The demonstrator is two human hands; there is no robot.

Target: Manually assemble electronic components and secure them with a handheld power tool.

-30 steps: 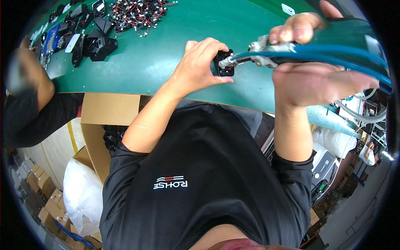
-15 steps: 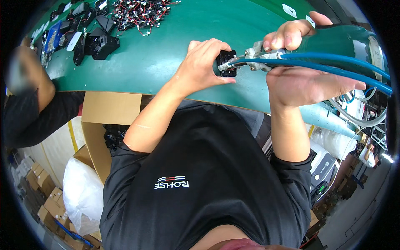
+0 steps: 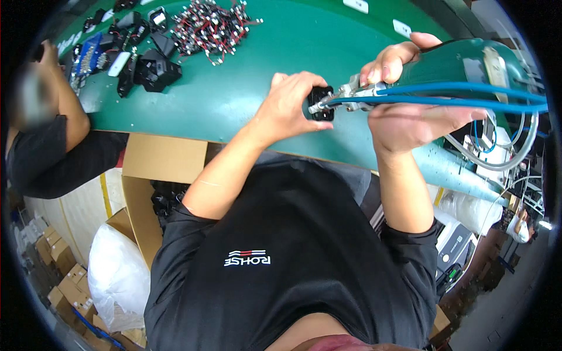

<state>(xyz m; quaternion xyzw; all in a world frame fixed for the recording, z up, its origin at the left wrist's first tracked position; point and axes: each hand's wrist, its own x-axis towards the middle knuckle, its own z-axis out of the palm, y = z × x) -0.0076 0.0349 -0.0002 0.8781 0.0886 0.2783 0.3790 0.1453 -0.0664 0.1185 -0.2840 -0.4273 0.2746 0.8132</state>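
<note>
My left hand (image 3: 285, 108) is closed round a small black plastic housing (image 3: 322, 121), thumb on the near side and fingers on the far side. Above the green table, my right hand (image 3: 401, 124) grips a green-bodied power screwdriver (image 3: 448, 69) with a metal head and two blue air hoses (image 3: 445, 102). The tool lies nearly level, its tip pointing left. That metal tip (image 3: 317, 109) is over the housing; whether it touches a screw is too small to tell. Part of the housing is hidden by the tip and my fingers.
At the far left lie a heap of red-and-black wires (image 3: 209, 29), several black housings (image 3: 157, 71) and a blue tray (image 3: 89, 54) of small metal parts. A co-worker's arm (image 3: 73, 120) rests at the left edge. A cardboard box (image 3: 165, 158) stands below the table's front edge (image 3: 345, 164).
The view has shifted, so the table things appear lower and farther right. Both hands keep their holds, and the screwdriver tip stays over the housing.
</note>
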